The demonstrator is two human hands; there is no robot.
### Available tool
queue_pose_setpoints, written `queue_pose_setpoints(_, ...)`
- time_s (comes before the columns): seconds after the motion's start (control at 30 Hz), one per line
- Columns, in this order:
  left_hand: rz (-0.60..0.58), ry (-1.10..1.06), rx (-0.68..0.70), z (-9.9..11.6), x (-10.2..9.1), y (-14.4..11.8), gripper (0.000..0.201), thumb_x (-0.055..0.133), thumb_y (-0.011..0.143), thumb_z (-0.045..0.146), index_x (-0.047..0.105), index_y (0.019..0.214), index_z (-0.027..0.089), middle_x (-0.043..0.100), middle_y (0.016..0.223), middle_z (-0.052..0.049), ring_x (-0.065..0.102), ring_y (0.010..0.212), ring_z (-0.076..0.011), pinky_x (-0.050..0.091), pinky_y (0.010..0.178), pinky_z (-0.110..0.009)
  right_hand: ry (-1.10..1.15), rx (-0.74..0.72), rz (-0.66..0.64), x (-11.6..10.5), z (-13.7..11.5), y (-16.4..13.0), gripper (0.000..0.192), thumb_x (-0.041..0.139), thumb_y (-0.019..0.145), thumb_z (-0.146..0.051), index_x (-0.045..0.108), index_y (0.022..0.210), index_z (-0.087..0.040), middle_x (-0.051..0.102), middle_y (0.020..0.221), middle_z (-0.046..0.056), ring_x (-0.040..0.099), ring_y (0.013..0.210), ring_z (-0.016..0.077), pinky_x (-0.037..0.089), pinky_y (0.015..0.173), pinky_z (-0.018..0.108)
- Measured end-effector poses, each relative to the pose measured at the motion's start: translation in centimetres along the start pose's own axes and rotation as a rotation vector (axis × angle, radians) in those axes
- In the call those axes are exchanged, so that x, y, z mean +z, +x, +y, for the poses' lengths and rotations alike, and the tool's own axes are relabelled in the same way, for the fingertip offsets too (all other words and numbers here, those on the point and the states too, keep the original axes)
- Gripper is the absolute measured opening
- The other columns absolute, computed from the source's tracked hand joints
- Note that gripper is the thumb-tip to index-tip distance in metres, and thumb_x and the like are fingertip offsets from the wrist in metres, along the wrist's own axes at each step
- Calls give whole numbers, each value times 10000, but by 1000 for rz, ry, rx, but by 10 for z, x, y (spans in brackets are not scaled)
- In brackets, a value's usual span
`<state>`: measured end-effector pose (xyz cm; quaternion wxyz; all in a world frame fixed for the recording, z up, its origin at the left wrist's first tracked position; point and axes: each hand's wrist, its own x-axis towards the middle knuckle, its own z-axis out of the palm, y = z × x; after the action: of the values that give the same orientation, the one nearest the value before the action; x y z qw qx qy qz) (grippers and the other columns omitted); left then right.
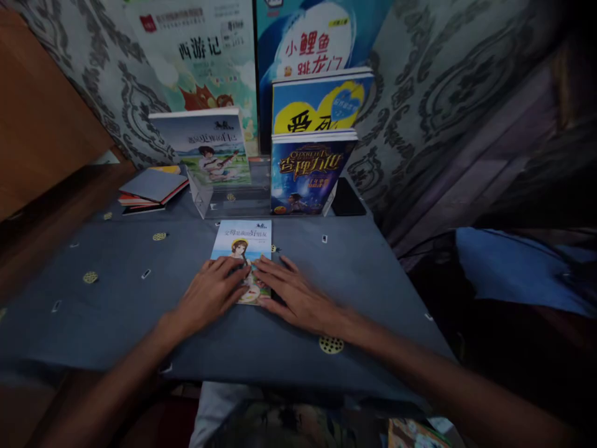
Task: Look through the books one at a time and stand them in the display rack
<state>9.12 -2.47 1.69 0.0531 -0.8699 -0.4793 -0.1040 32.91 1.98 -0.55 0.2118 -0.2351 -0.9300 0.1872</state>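
A thin book [242, 252] lies flat, cover up, near the middle of the worktop [116, 298], which is draped in grey cloth. Its long axis runs away from the person, title edge at the far end, near edge under the hands; it sits almost square to the worktop's front edge.

The left hand [209, 297] rests palm down on the book's lower left corner, fingers [233, 266] spread and flat, gripping nothing. The right hand [293, 295] lies palm down on the lower right corner and the cloth beside it, fingers [275, 269] likewise apart and flat. The fingertips of both hands nearly meet over the cover.

Just behind the book stands a clear rack [224, 196] holding three upright books [308, 171]. To the left of the rack lies a flat stack [152, 190]. Posters [209, 56] hang on the wall behind.
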Motion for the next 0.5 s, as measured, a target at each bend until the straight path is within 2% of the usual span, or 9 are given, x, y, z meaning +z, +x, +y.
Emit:
queue_pose_setpoints(0.17, -37, 7, -192, -30, 10, 22, 409, 452, 1023, 368, 547, 1388, 211, 593, 1396, -133, 540, 1264, -305, 472, 949, -459, -55, 200, -97, -3, 17, 39, 595, 423, 1035, -465, 458, 1494, -88, 406, 1583, 214, 283, 1528, 320, 240, 1223, 597)
queue_pose_setpoints(0.3, -60, 66, -413, -50, 18, 39, 448, 456, 1015, 365, 546, 1401, 156, 546, 1451, -187, 517, 1298, -347, 457, 995, -500, -144, 393, -86, -5, 34, 73, 631, 454, 1023, -425, 399, 1516, -35, 325, 1614, 240, 235, 1543, 326, 210, 1231, 581)
queue_pose_setpoints(0.4, -46, 87, -492, -53, 21, 43, 450, 458, 1013, 344, 551, 1403, 137, 573, 1424, -191, 552, 1254, -346, 456, 997, -489, -196, 465, -45, -3, 38, 85, 612, 453, 1017, -365, 394, 1510, -7, 297, 1622, 253, 250, 1540, 316, 204, 1241, 534)
queue_pose_setpoints(0.5, 11, 72, -512, -50, 24, 42, 420, 448, 1016, 312, 576, 1383, 153, 606, 1397, -169, 575, 1226, -320, 466, 986, -455, -239, 494, -21, 3, 32, 83, 595, 452, 1006, -325, 404, 1503, -1, 303, 1619, 262, 267, 1533, 327, 213, 1238, 529)
